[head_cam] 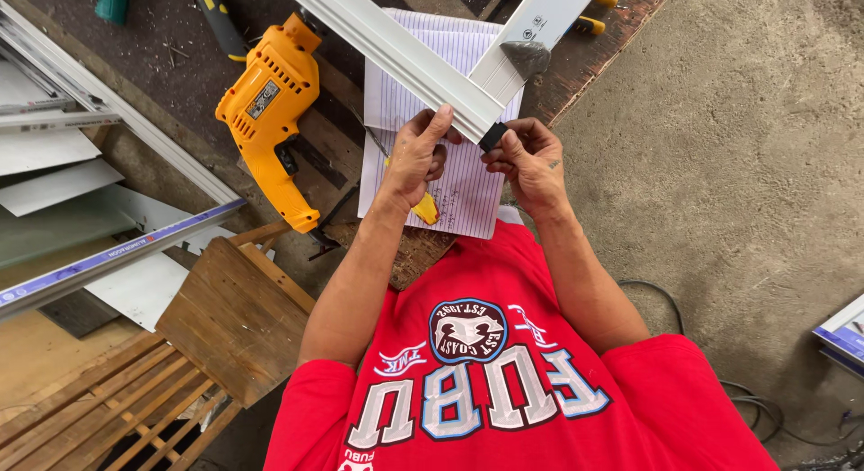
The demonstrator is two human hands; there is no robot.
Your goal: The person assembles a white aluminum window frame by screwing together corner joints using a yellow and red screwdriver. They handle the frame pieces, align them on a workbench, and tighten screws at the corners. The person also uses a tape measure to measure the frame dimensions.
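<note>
Setting: rough concrete floor (765,165) on the person's right, a dark worn workbench (162,66) ahead, wooden slats (99,408) lower left

Frame corner: two white metal profiles (396,53) meet at a mitred joint just above the hands; one runs up to the left, the other (540,26) up to the right, so the joint sits close to the body where both hands can reach it

Left hand: the left hand (416,161) is closed around the underside of the joint, thumb pressed up against the profile, apparently to steady it

Right hand: the right hand (531,161) pinches a small black piece (492,135) between thumb and fingers, right at the tip of the corner

Paper: a lined sheet (450,93) with handwriting lies flat on the bench under the joint and hands

Yellow object: something small and yellow (427,207) shows below the left wrist; what it is cannot be told

Drill: a yellow power drill (270,111) lies on its side left of the paper, within reach, untouched

Containers: none in view

Other: loose profiles and white panels (54,165) lie stacked at far left; a cable (666,300) trails on the floor
</note>
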